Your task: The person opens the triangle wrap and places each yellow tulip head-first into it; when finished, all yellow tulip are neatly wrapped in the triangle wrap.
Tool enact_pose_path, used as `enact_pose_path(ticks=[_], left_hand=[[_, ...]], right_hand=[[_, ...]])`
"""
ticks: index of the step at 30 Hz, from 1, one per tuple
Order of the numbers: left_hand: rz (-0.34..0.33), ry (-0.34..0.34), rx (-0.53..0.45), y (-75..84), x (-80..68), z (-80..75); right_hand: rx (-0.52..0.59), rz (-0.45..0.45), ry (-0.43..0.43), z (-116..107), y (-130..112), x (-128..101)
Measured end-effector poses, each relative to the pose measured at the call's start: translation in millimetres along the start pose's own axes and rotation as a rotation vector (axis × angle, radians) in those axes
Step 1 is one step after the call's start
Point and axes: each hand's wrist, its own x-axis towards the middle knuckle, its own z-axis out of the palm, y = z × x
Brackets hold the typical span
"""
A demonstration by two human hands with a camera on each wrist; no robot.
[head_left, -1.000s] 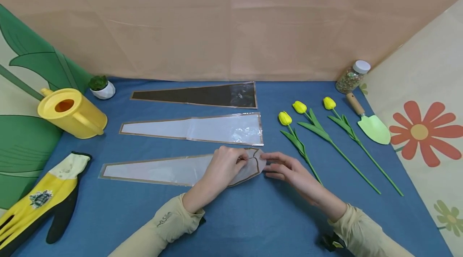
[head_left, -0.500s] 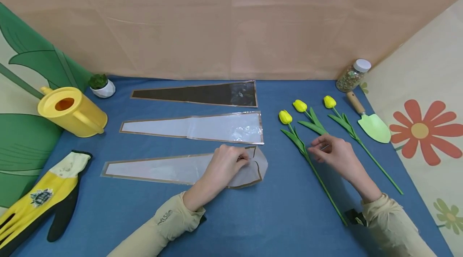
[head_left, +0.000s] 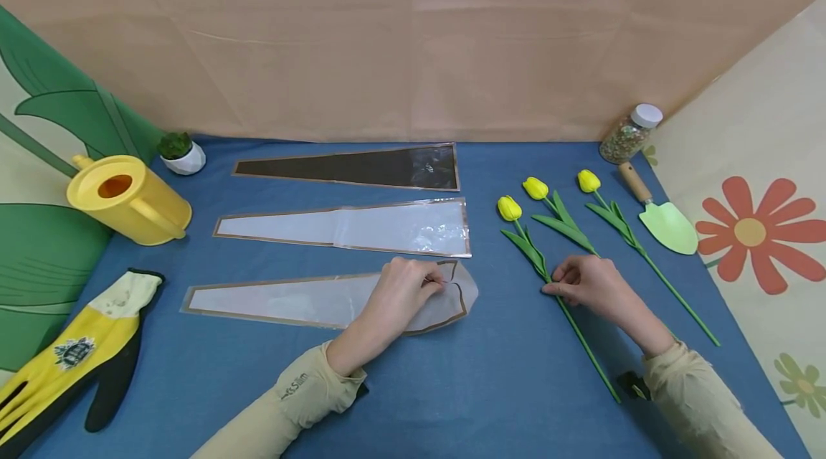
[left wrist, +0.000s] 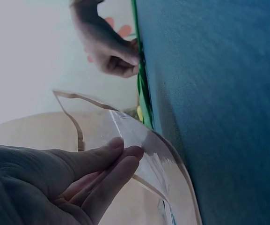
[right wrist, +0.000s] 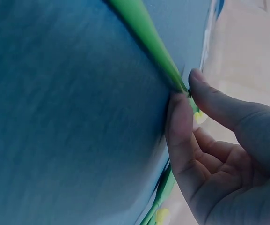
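My left hand [head_left: 401, 294] pinches open the nearest clear sleeve's [head_left: 303, 299] lifted mouth on the blue table [head_left: 490, 387]; my right hand [head_left: 590, 285] apparently pinches the nearest yellow tulip's [head_left: 542, 269] stem, lying just right

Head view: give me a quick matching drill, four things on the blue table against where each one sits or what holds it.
Things:
1. nearest clear sleeve
2. nearest tulip
3. trowel
4. glove

Places or states:
A. lying at the near left corner, untouched
B. wide end lifted open by the left hand
C. beside the jar at the far right
D. stem pinched by the right hand

Pairs: 1-B, 2-D, 3-C, 4-A
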Motion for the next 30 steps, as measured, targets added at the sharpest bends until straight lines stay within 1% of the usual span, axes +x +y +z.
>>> enact_pose_path(ticks=[5, 11, 15, 18, 24, 28, 30], left_hand=[[-0.01, -0.014, -0.001, 1.1, 1.1, -0.1], [-0.017, -0.023, 0.002, 1.7, 1.0, -0.4], [-0.02, -0.023, 0.006, 0.8, 0.7, -0.1], [-0.021, -0.028, 0.0, -0.2, -0.2, 0.5], [-0.017, -0.034, -0.01, -1.4, -1.6, 0.9], [-0.014, -0.026, -0.006, -1.7, -1.9, 0.5], [-0.013, -0.026, -0.005, -1.9, -1.7, 0.1]], right_hand=[[-0.032, 0.005, -0.013, 2, -2, 3], [-0.064, 0.014, -0.023, 3, -3, 1], [-0.067, -0.002, -0.019, 3, -4, 0], [-0.041, -0.009, -0.02, 2, -5, -1], [0.063, -0.004, -0.028, -7, -9, -3], [0.114, 0.014, -0.011, -13, -16, -5], [0.148, 0.02, 0.016, -15, -19, -7]])
